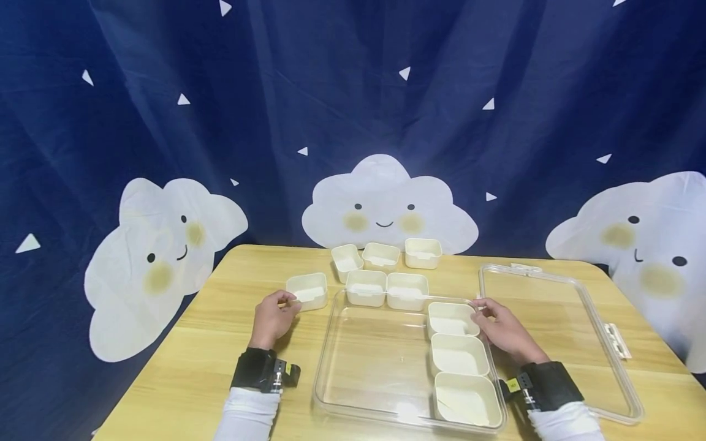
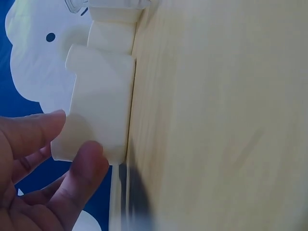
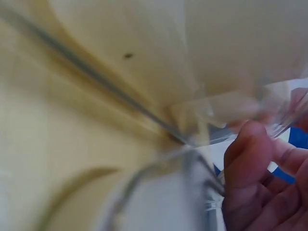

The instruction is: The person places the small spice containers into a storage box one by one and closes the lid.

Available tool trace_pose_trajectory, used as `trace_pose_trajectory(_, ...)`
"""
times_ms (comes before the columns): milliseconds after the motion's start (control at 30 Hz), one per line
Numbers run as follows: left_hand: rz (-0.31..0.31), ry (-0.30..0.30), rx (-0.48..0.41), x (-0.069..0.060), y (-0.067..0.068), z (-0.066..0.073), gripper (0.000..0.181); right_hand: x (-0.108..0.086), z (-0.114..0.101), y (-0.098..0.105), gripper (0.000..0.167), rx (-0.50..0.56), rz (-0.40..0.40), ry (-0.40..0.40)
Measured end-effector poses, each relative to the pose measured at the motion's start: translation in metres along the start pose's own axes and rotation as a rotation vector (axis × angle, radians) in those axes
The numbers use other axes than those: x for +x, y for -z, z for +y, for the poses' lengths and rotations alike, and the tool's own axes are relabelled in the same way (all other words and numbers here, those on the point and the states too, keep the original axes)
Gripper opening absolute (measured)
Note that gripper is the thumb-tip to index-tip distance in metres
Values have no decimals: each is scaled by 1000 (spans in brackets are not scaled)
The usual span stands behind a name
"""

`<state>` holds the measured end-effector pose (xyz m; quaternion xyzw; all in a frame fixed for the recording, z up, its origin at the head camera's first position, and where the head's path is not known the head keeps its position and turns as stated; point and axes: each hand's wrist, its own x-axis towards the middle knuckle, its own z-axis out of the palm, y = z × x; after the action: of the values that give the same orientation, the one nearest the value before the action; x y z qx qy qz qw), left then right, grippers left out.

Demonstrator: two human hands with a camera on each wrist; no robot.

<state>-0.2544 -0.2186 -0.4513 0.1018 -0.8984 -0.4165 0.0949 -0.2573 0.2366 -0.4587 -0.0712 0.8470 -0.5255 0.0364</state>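
Observation:
A small cream container stands at the left of the group. My left hand pinches its near left edge, with the thumb against its outer side and the index finger by the rim. A large clear plastic box lies in front of me. Along its right side stand three cream containers, the back one, the middle one and the front one. My right hand grips the clear box's rim at the back right corner, beside the back container; its thumb lies on the outside.
Several more cream containers stand behind the clear box, including one by its back rim and one near the table's far edge. A clear lid with white latches lies at right. A dark blue cloud-print curtain hangs behind the table.

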Motion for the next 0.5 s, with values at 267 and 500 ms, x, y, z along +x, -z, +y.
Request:
trace_pose_trajectory(267,38,-27,22,0,1,-3,11,2,12,-2,38,24,36,4)
trace_pose_trajectory(500,76,-40,-47,-4,9,8,11,4,13,-1,38,38,34,7)
